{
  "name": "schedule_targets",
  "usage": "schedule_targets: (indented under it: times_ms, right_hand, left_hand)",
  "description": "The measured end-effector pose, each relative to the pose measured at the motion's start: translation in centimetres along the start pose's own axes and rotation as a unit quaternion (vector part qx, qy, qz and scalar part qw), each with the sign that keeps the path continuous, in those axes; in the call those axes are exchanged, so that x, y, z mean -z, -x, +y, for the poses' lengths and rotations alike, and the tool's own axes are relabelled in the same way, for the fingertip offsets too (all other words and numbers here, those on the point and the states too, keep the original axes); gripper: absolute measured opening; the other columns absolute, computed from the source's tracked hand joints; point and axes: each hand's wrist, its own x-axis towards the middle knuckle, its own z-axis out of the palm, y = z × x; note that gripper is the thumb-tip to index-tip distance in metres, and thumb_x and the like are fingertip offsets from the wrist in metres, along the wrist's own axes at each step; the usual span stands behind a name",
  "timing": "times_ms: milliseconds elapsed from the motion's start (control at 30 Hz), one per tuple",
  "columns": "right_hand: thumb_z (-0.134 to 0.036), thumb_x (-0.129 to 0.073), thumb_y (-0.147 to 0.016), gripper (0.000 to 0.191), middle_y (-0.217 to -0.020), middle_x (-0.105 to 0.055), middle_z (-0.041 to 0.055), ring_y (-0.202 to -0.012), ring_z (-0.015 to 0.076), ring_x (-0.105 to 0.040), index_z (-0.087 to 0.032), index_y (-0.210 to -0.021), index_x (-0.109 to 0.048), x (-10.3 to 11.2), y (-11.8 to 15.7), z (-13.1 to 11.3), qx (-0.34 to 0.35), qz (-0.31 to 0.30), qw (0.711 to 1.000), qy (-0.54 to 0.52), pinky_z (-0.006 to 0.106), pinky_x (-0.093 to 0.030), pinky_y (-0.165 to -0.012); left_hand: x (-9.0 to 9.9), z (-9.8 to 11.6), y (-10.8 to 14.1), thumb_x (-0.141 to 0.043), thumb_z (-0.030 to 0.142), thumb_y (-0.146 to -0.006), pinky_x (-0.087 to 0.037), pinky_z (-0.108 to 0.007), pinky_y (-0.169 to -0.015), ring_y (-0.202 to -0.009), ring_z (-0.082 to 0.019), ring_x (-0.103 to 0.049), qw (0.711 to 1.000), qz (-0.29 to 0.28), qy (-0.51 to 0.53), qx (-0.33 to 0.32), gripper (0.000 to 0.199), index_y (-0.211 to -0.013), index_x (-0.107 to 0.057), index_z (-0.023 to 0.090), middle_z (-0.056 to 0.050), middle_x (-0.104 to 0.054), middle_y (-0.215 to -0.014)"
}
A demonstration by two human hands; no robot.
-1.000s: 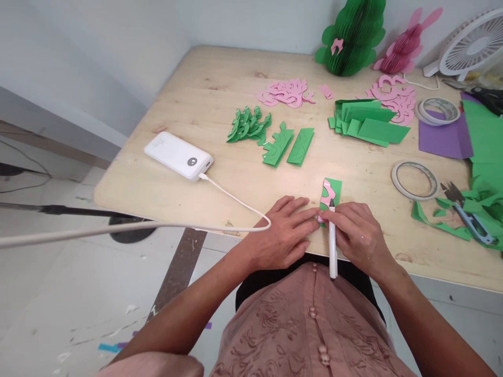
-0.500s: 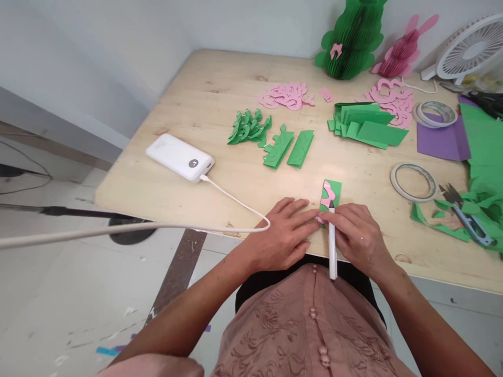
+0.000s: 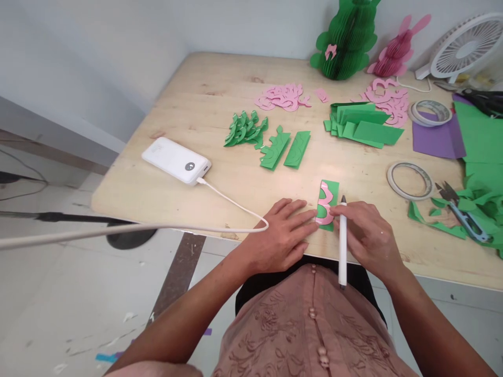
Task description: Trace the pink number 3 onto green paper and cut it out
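Green paper strip (image 3: 329, 195) with the pink template (image 3: 324, 205) on it lies at the near table edge (image 3: 157, 209). In the head view, the white pen (image 3: 343, 246), pinched in the right hand (image 3: 367, 238), is now lifted off to the strip's right side; the tracing appears paused. The left hand (image 3: 283, 235) is spread flat, fingertips pressing the template's near end.

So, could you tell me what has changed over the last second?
The right hand has swung the white pen rightwards, off the pink template to the green strip's right edge. The left hand still pins the strip; the pen stays gripped.
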Motion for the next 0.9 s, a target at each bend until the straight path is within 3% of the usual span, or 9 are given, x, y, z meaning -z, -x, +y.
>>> schedule_targets:
  times_ms: [900]
  right_hand:
    - [-0.005,-0.052,-0.087,0.031,-0.092,-0.072,0.0092,-0.091,0.025,-0.064,-0.018,-0.113,-0.062,-0.2,1.6,-0.1,0.055,-0.007,0.995,0.086,0.041,-0.048,-0.08]
  left_hand:
    - [0.1,0.1,-0.1,-0.045,0.026,-0.092,-0.027,-0.05,-0.114,-0.136,-0.03,-0.039,1.0,-0.005,0.014,0.004,0.036,-0.124,-0.058,0.018,-0.006,-0.053,-0.142]
